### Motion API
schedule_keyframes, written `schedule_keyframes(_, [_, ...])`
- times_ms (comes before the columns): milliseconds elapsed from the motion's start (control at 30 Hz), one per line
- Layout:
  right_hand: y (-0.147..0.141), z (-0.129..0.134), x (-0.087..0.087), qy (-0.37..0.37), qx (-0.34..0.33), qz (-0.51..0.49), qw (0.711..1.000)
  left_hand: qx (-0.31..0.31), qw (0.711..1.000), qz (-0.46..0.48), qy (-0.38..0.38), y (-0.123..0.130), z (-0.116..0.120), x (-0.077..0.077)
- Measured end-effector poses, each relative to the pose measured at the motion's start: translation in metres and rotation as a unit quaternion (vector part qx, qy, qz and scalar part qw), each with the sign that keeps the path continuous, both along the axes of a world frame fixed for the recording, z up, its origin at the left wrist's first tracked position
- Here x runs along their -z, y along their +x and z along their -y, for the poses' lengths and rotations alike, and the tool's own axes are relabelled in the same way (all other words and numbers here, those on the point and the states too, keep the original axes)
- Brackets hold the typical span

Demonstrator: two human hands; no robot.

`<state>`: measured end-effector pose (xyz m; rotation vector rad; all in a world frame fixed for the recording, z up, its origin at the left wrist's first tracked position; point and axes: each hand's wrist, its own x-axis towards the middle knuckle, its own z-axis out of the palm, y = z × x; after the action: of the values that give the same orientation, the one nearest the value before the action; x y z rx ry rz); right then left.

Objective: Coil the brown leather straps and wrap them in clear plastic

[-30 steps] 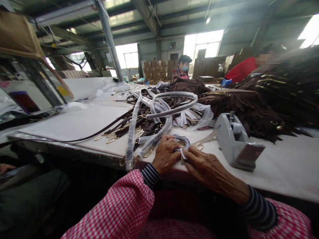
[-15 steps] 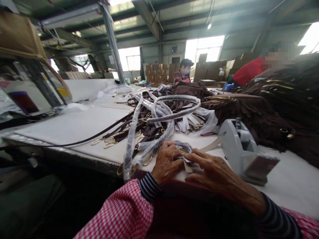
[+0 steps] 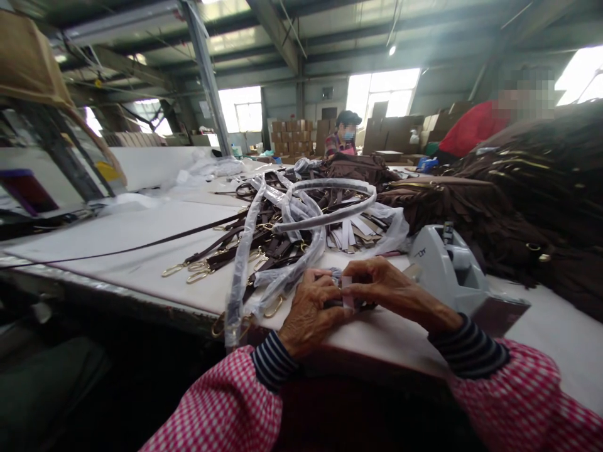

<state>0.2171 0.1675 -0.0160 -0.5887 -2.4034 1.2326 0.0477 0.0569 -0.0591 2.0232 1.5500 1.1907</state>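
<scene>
My left hand (image 3: 313, 307) is closed over a coiled strap in clear plastic (image 3: 336, 274) at the table's front edge, pressing it down. Most of that bundle is hidden under my fingers. Between my hands a short pale strip (image 3: 347, 294) lies upright across the bundle; whether it is tape or paper I cannot tell. My right hand (image 3: 384, 287) pinches the strip's right side with thumb and fingers. Just right of it stands a grey tape dispenser (image 3: 452, 276). Beyond my hands, plastic-wrapped straps (image 3: 325, 220) lie looped on a pile of dark straps with gold clips (image 3: 198, 271).
Paper tags (image 3: 355, 232) lie in a plastic bag behind my hands. A heap of brown bags (image 3: 509, 207) fills the table's right side. Two people work beyond, one in a cap (image 3: 347, 132), one with a red sleeve (image 3: 466, 132). The white tabletop (image 3: 136, 232) extends left.
My right hand has drawn closer in and turned, its fingers now pinching at the bundle. The pale strip now stands upright against the bundle. My left hand stays almost in place.
</scene>
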Motion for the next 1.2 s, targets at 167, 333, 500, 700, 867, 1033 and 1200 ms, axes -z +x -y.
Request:
schedule_keyframes(167, [0.001, 0.011, -0.005, 0.012, -0.010, -0.003, 1.000, 0.001, 1.000, 0.007, 0.010, 0.000, -0.001, 0.001])
schedule_keyframes(333, [0.000, 0.004, -0.006, 0.055, -0.013, 0.040, 0.998, 0.002, 1.000, 0.017, 0.006, -0.001, 0.000, 0.000])
schedule_keyframes(500, [-0.008, -0.015, -0.007, 0.027, -0.022, 0.084, 0.996, -0.006, 0.999, 0.042, -0.011, 0.000, 0.001, 0.000])
schedule_keyframes(700, [-0.018, -0.023, -0.015, -0.008, -0.077, 0.132, 0.988, -0.017, 0.998, 0.050, -0.023, 0.002, 0.000, 0.000])
schedule_keyframes(867, [-0.017, -0.023, -0.016, -0.026, -0.089, 0.134, 0.987, -0.012, 0.999, 0.050, -0.014, 0.000, -0.002, 0.001])
schedule_keyframes(1033, [-0.011, -0.030, -0.015, -0.045, -0.113, 0.149, 0.981, -0.002, 0.999, 0.041, -0.012, -0.001, -0.003, 0.001])
schedule_keyframes(1200, [-0.015, -0.036, -0.018, -0.052, -0.126, 0.186, 0.973, -0.003, 0.999, 0.040, -0.018, -0.001, -0.002, 0.001])
